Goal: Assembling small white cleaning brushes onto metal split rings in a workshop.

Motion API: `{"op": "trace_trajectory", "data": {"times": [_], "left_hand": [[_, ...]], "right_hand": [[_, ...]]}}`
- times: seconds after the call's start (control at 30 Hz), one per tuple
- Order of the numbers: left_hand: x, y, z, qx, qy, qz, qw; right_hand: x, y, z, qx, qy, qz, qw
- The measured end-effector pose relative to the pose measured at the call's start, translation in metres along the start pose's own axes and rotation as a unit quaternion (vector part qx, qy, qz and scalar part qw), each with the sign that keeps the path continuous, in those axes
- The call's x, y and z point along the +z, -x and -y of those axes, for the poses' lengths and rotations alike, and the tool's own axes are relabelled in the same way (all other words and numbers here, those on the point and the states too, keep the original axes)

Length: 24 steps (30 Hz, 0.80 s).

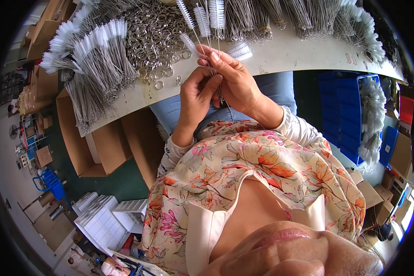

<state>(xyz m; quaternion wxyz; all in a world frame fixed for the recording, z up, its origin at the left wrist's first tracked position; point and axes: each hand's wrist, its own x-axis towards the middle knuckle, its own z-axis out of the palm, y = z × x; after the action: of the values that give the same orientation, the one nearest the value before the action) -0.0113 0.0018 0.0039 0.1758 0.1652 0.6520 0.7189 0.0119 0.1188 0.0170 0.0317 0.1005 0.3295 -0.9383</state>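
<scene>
Several small tube brushes (pixel 201 22) with white bristles and thin twisted wire handles fan upward from my hands, above the near edge of the table. My right hand (pixel 238 83) is closed around their wire handles, its thumb lying along them. Just below and to the left, my left hand (pixel 195 95) pinches the lower wires between thumb and fingers. The fingers partly hide the handle ends. One white-bristled brush head (pixel 240 51) rests on the table just behind my right hand. Loose metal split rings (pixel 158 37) lie in a heap beyond my left hand.
Bundles of brushes (pixel 103 55) overhang the left of the table (pixel 290 53); further bundles (pixel 303 16) line its back. Cardboard boxes (pixel 94 152) stand below left, white crates (pixel 106 221) nearby. Blue bins (pixel 349 115) with brushes stand right. People (pixel 112 267) are visible far lower left.
</scene>
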Motion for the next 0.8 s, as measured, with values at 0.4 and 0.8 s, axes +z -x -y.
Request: {"op": "trace_trajectory", "data": {"times": [0.4,0.8], "left_hand": [[0.003,-0.034,-0.022,0.446,-0.084,-0.141,0.880],[-0.020,-0.039,-0.034,0.513,-0.381,-0.080,0.765]], "right_hand": [[-0.004,-0.007,0.027,-0.114,0.301,0.063,0.945],[0.003,-0.019,0.055,-0.066,-0.086,0.157,0.982]]}}
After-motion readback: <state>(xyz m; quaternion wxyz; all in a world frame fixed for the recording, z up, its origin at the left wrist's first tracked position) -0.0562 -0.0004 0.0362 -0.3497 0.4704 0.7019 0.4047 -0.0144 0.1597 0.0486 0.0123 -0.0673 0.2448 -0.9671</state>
